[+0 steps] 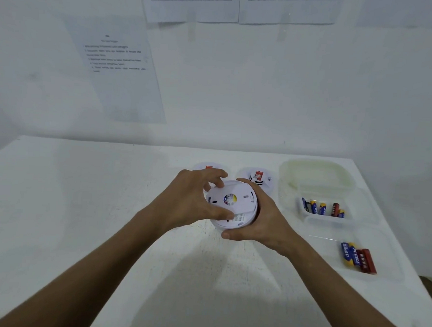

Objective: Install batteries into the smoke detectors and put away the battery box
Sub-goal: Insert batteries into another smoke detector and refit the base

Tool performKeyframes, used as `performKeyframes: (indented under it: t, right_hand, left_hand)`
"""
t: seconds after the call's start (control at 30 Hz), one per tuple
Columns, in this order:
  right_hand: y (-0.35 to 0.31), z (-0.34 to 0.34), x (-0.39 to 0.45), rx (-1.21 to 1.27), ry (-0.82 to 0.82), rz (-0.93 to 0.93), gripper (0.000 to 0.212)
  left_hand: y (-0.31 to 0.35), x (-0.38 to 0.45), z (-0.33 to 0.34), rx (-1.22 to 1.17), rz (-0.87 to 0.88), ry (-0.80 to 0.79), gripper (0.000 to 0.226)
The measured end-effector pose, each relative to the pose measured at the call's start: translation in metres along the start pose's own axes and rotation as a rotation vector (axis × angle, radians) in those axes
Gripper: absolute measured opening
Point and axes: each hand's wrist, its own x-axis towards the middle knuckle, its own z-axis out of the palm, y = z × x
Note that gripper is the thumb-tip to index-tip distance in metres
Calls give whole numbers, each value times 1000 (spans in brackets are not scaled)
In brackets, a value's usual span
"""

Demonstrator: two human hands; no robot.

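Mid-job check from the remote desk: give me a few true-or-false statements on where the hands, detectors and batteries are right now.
1. Both hands hold one smoke detector above the table. True: left hand, right hand.
2. The held detector shows its front grille. False: its back plate faces the camera.
3. Two more detectors lie on the table behind the hands. True.
4. All batteries sit in one container. False: some are in the far box, others in the near tray.

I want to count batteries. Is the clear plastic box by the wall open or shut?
Open. The clear plastic battery box has no lid on it, and its batteries lie uncovered inside.
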Motion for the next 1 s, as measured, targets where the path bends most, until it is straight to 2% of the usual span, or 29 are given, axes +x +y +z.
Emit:
performKeyframes:
  t: [0.23, 0.37, 0.43, 0.67, 0.77, 1.0]
  right_hand:
    - [0, 2, 2, -11, 11, -12, 95]
    - [0, 1, 2, -16, -4, -7, 93]
    - [-1, 0, 1, -15, -5, -7, 93]
    - [-9, -8, 0, 35, 2, 8, 94]
    - [-9, -9, -1, 31, -15, 18, 93]
    - [-8, -14, -5, 44, -61, 22, 90]
  left_hand:
    - [3, 1, -3, 65, -19, -21, 68]
    - [4, -2, -4, 79, 13, -7, 60]
    - [3, -4, -5, 86, 41, -28, 63]
    - [-11, -5, -7, -123, 17, -46, 83]
    - [-13, -6, -4, -224, 7, -63, 82]
    - [-15, -8, -3, -251, 60, -81, 81]
